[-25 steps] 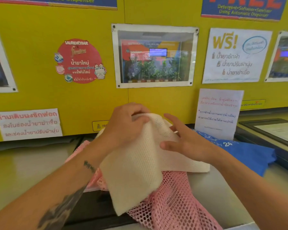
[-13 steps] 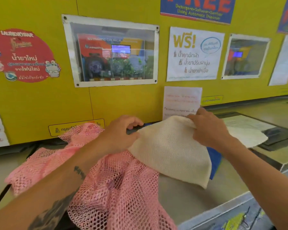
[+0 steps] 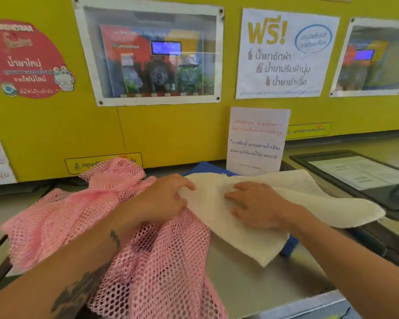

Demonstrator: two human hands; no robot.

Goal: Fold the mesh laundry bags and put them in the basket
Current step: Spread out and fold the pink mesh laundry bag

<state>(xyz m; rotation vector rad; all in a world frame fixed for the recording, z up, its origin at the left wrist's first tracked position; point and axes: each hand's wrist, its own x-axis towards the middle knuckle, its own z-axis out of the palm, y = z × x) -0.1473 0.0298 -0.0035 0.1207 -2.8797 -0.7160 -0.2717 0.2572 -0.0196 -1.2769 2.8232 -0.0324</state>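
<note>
Hands work at the centre of the frame over a cream mesh laundry bag [image 3: 286, 203] that lies spread on the grey countertop [image 3: 240, 279], reaching from the middle out to the right, where its far end overlaps the edge of a dark framed panel [image 3: 359, 178]. The left hand [image 3: 168, 199] has its fingers curled and pinches the bag's left edge, while the right hand [image 3: 253, 203] lies flat and spread on top of the fabric, pressing it down without gripping. A pink mesh laundry bag [image 3: 83, 215] with a much coarser weave is heaped loosely in the lower left and centre, passing under the left forearm and touching the cream bag's near left edge. Blue cloth [image 3: 205, 168] peeks out from beneath the cream bag, behind it and again at its lower right. Behind everything rises a yellow wall [image 3: 171, 130] carrying a white notice sheet [image 3: 258, 139] just above the bags and a red round sticker [image 3: 25, 58] in the upper left.
</note>
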